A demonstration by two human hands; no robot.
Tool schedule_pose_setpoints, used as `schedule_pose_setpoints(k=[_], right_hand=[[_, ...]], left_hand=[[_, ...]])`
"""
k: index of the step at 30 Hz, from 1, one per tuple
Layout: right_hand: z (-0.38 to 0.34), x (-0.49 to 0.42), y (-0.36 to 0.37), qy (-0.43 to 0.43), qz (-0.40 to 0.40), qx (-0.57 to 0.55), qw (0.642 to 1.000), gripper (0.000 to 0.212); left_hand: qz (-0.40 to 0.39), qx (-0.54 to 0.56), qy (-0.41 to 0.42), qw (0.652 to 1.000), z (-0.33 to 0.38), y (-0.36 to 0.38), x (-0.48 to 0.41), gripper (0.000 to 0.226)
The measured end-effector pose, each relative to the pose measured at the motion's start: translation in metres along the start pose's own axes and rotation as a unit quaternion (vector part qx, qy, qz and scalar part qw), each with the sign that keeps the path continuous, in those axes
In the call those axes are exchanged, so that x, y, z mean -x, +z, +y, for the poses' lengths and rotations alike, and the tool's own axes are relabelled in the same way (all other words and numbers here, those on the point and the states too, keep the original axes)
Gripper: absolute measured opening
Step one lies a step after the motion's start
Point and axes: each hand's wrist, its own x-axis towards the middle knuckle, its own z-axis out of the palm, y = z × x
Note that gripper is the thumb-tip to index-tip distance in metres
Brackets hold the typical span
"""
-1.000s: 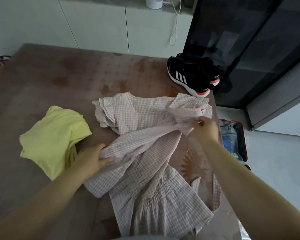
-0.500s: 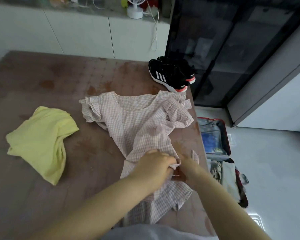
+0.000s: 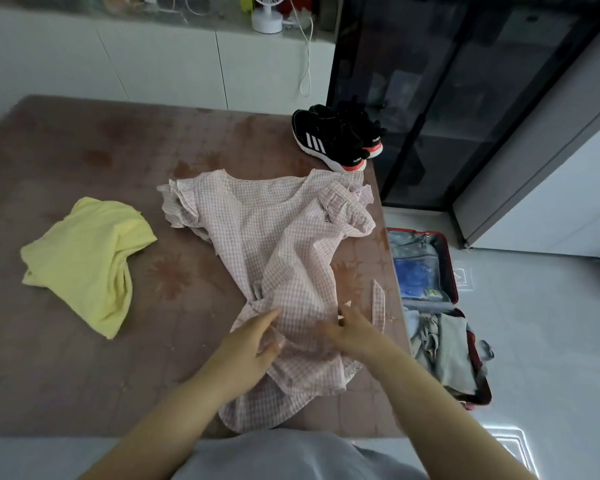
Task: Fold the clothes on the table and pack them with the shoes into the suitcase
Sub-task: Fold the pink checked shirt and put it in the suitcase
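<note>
Head view: a pink checked dress lies crumpled on the brown table, its neckline toward the far edge and its hem at the near edge. Both hands rest on its narrowed waist. The left hand lies on the cloth with its fingers straight and pointing away, thumb spread. The right hand sits just beside it, apart, with fingers loosely extended over the fabric near a loose strap. Neither hand plainly pinches the cloth.

A yellow top lies bunched to the left, well apart from the dress. A pair of black shoes stands at the far right corner of the table. On the floor to the right lies the open suitcase, red-rimmed, with grey clothes in its near half and something blue in the far half.
</note>
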Motion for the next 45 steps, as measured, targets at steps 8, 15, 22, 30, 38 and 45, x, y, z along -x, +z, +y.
schedule_pose_setpoints(k=[8,15,22,30,38,45], right_hand=[[-0.012,0.02,-0.023,-0.153,0.141,0.011,0.978,0.031],[0.001,0.039,-0.081,-0.153,0.213,-0.015,0.965,0.037],[0.019,0.05,-0.088,-0.133,0.217,-0.007,0.967,0.036],[0.036,0.034,-0.126,-0.131,0.304,-0.02,0.943,0.03],[0.033,-0.009,-0.086,-0.077,0.367,0.209,0.903,0.059],[0.013,-0.02,0.012,-0.34,0.148,0.417,0.83,0.059]], left_hand=[[0.234,0.05,-0.05,0.97,-0.013,-0.022,0.01,0.027],[0.248,0.153,-0.152,0.944,-0.014,-0.021,-0.032,0.035],[0.22,0.394,-0.225,0.863,0.012,-0.007,-0.093,0.032],[0.417,0.24,-0.147,0.864,0.018,-0.091,-0.093,0.019],[0.156,0.111,-0.024,0.981,0.041,-0.122,-0.09,0.041],[0.171,0.067,-0.064,0.981,-0.04,-0.048,-0.052,0.049]])
